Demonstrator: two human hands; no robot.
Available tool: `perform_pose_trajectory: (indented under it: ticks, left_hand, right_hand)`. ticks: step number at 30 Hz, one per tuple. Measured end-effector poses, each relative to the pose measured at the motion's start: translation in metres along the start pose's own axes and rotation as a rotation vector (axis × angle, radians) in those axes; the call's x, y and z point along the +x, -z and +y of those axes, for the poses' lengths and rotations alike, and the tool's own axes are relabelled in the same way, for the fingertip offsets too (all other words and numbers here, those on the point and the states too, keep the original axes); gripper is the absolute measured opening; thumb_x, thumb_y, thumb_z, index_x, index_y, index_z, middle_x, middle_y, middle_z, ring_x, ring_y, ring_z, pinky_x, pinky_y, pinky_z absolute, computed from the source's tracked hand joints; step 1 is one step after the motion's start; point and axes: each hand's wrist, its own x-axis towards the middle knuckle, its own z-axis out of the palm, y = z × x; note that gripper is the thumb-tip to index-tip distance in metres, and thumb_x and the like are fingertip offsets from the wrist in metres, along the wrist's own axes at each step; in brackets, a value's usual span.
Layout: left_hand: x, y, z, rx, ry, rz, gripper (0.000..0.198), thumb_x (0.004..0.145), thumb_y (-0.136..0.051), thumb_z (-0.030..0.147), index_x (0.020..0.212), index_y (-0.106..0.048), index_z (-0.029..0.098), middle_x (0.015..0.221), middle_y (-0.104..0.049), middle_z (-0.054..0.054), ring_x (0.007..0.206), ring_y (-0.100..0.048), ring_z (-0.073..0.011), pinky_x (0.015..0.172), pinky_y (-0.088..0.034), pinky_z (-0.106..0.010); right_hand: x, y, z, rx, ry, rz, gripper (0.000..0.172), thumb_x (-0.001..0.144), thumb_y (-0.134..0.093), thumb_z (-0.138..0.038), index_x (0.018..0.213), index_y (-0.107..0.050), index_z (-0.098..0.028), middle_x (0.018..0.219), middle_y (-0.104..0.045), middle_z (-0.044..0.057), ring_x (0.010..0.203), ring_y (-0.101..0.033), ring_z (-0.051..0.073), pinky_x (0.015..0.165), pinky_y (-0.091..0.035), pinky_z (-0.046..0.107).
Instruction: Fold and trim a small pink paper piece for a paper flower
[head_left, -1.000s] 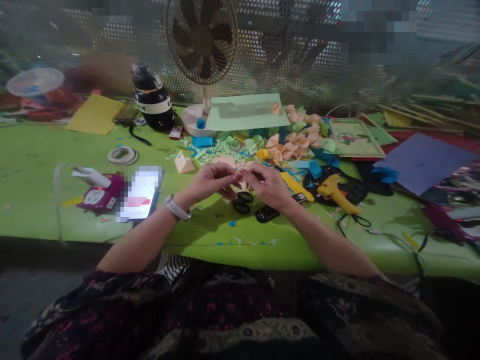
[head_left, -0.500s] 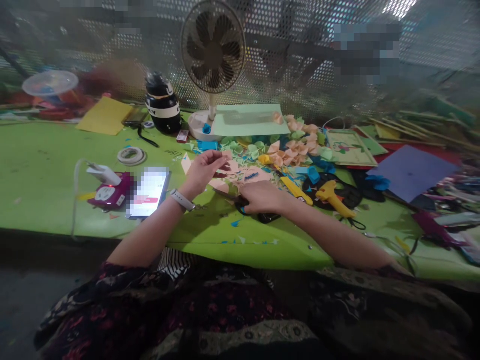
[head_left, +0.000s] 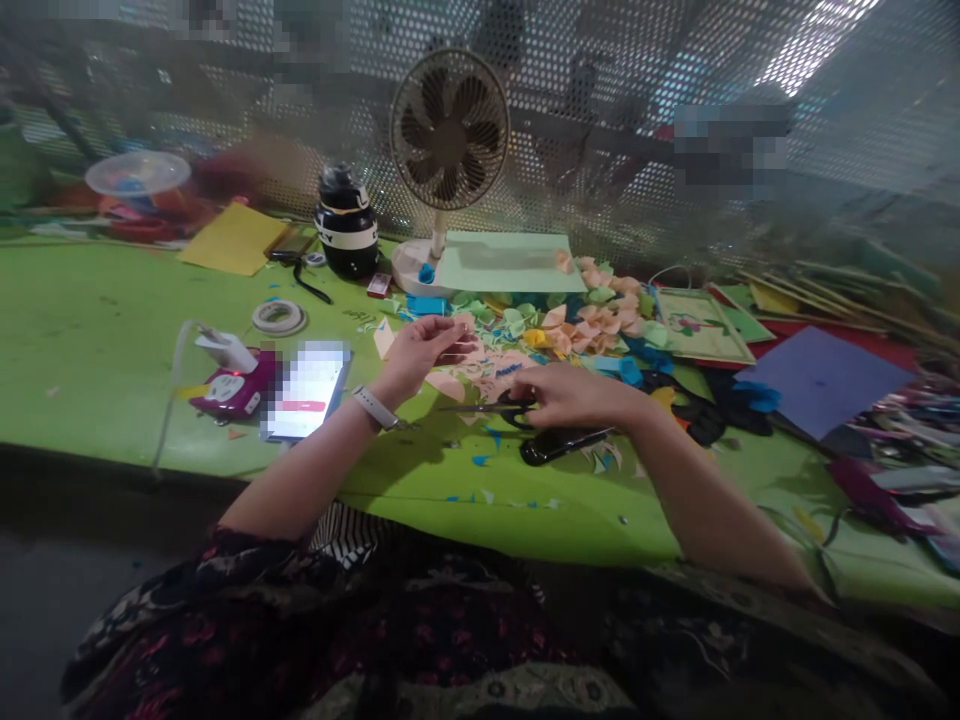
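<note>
My left hand (head_left: 424,352), with a pale watch band on the wrist, is raised over the peach paper pieces (head_left: 448,384). Its thumb and fingers are pinched together; whatever is between the tips is too small to make out. My right hand (head_left: 566,394) grips dark-handled scissors (head_left: 480,408), their blades pointing left, just above the table near the cut paper. Just below that hand lies a glossy black object (head_left: 551,447). Small blue scraps (head_left: 480,460) lie on the green tabletop in front.
Behind my hands sits a heap of folded peach and green paper shapes (head_left: 600,318), beside a light green sheet (head_left: 510,262) and a fan (head_left: 450,135). To the left are a phone (head_left: 307,390), a purple power socket (head_left: 238,390), tape (head_left: 279,318) and a black bottle (head_left: 346,225).
My right hand has moved right with the scissors, whose blades now show apart from the left hand. The left hand stays pinched over the paper. The camera view has shifted slightly.
</note>
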Motion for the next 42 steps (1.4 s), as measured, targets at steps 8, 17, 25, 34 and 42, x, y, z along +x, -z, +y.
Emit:
perform_pose_trajectory:
  ticks: [8,17,25,34,42]
  left_hand:
    - [-0.006,-0.004,-0.002,-0.062,0.003,-0.016,0.02,0.084,-0.075,0.032,0.091,-0.064,0.016,0.09,-0.078,-0.006,0.077,-0.075,-0.0128,0.067,-0.057,-0.022]
    - [-0.021,-0.015,-0.003,-0.068,-0.026,-0.039,0.031,0.079,-0.079,0.041,0.091,-0.066,0.016,0.094,-0.078,-0.007,0.081,-0.076,-0.0157,0.068,-0.059,-0.024]
    - [-0.025,-0.02,-0.002,-0.083,-0.055,-0.019,0.032,0.077,-0.08,0.042,0.089,-0.065,0.017,0.09,-0.078,-0.006,0.078,-0.076,-0.0155,0.064,-0.059,-0.023]
    - [-0.029,-0.024,-0.003,-0.044,-0.017,-0.085,0.026,0.081,-0.077,0.039,0.088,-0.064,0.018,0.092,-0.078,-0.006,0.078,-0.076,-0.0155,0.071,-0.06,-0.026]
    - [-0.028,-0.02,-0.006,-0.087,0.001,-0.145,0.028,0.077,-0.08,0.041,0.083,-0.064,0.018,0.09,-0.078,-0.007,0.077,-0.076,-0.0156,0.071,-0.06,-0.026]
  right_hand:
    - [-0.024,0.0,0.04,0.71,-0.042,0.261,0.028,0.069,-0.072,-0.034,0.093,-0.068,-0.02,0.082,-0.069,0.003,0.072,-0.061,0.017,0.068,-0.05,0.032]
    - [-0.006,-0.023,0.02,0.93,-0.142,0.438,0.043,0.063,-0.084,-0.05,0.082,-0.062,-0.019,0.071,-0.063,0.0,0.061,-0.056,0.013,0.055,-0.047,0.028]
    - [-0.005,-0.025,0.008,0.739,-0.141,0.378,0.042,0.072,-0.077,-0.055,0.085,-0.06,-0.019,0.071,-0.056,-0.002,0.063,-0.049,0.012,0.058,-0.039,0.028]
    - [-0.003,-0.03,0.006,0.782,-0.106,0.399,0.039,0.074,-0.076,-0.054,0.083,-0.058,-0.019,0.07,-0.054,-0.003,0.063,-0.048,0.012,0.057,-0.037,0.026]
    - [-0.001,-0.03,0.011,0.802,-0.074,0.352,0.041,0.075,-0.074,-0.056,0.084,-0.058,-0.019,0.075,-0.055,-0.001,0.067,-0.051,0.013,0.06,-0.04,0.026]
